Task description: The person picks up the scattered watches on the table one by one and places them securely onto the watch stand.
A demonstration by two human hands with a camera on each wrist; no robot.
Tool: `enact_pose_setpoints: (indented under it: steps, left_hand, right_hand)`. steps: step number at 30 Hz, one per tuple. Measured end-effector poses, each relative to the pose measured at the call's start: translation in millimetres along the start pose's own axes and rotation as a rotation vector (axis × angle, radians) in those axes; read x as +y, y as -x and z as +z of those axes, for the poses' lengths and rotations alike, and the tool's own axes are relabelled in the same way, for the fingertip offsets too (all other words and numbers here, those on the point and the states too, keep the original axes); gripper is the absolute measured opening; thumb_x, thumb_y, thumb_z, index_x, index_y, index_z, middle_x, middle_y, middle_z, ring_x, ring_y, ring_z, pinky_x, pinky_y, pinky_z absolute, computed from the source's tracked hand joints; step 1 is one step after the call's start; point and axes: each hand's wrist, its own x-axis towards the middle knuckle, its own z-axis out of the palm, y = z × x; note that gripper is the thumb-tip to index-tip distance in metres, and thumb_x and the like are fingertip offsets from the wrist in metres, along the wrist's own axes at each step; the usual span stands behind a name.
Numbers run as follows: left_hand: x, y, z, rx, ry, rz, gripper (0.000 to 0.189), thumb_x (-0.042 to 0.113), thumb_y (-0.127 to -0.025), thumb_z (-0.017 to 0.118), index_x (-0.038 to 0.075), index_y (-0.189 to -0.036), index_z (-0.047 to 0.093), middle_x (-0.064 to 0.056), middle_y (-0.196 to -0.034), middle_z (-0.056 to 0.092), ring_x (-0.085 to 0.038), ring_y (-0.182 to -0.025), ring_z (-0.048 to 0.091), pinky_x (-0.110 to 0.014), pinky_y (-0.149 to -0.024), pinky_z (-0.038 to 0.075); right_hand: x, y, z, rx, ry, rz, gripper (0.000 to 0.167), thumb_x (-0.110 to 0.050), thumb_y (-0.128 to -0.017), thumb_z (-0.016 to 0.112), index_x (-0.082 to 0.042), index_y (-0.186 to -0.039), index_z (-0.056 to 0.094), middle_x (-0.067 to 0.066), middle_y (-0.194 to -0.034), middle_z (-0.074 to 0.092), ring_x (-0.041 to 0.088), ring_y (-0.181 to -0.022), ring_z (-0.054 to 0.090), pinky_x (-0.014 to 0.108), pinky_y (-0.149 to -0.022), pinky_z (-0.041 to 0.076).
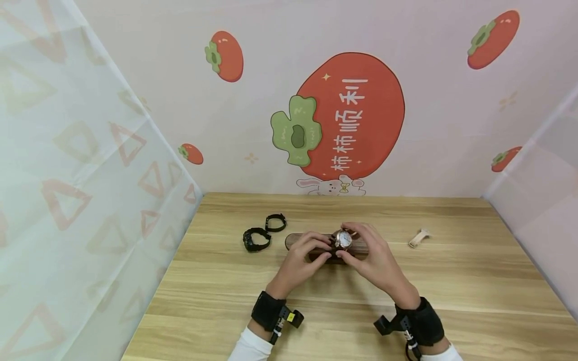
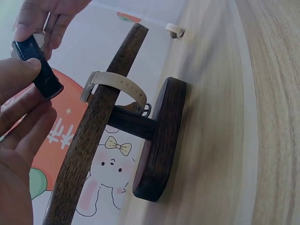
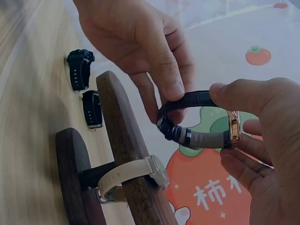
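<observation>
White sleeves (image 1: 253, 346) come nearest, cut off by the lower frame edge, which leaves the near edge of the surface (image 1: 203, 311) out of sight. Past the black wrist straps (image 1: 268, 311), the left hand (image 1: 300, 260) pinches the dark strap of a rose-gold watch (image 1: 343, 239); the right hand (image 1: 377, 255) holds it at the case, thumb on the strap, so each grip is closed to that thickness. The dial is too small to read. The watch is held above the bar of a dark wooden stand (image 1: 293, 242), midway between the surface's side edges; the hands cover much of it, and a cream-banded watch (image 3: 129, 174) on its bar shows clearly only from the wrists. Towards the far left corner lie a chunky black watch (image 3: 80, 70) and a slimmer black watch (image 3: 92, 110), their contact unclear. Towards the far right corner is a beige-strapped piece (image 1: 419, 237), its dial hard to make out. A persimmon-printed backdrop (image 1: 442, 125) stands behind the far edge.
</observation>
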Motion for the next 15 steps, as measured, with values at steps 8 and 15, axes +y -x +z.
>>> enact_pose_setpoints:
  steps: [8, 15]
  left_hand:
    - [3.1, -1.7, -0.1, -0.012, 0.041, -0.037, 0.027, 0.012, -0.100, 0.076, 0.013, -0.127, 0.071, -0.005, -0.132, 0.068, -0.019, -0.126, 0.067, -0.031, -0.108, 0.058]
    - [6.0, -5.7, -0.2, -0.044, 0.057, -0.099, 0.049, 0.016, -0.101, 0.075, 0.015, -0.148, 0.060, -0.006, -0.145, 0.064, -0.022, -0.137, 0.062, -0.038, -0.117, 0.053]
  right_hand:
    - [-1.6, -3.0, 1.7, 0.031, -0.043, -0.051, 0.073, 0.002, -0.077, 0.093, -0.010, -0.143, 0.064, 0.007, -0.133, 0.070, 0.024, -0.114, 0.062, 0.023, -0.098, 0.052]
    - [-2.6, -4.5, 1.7, 0.014, -0.050, -0.077, 0.073, 0.003, -0.076, 0.093, -0.010, -0.142, 0.065, 0.007, -0.132, 0.071, 0.021, -0.118, 0.062, 0.019, -0.098, 0.053]
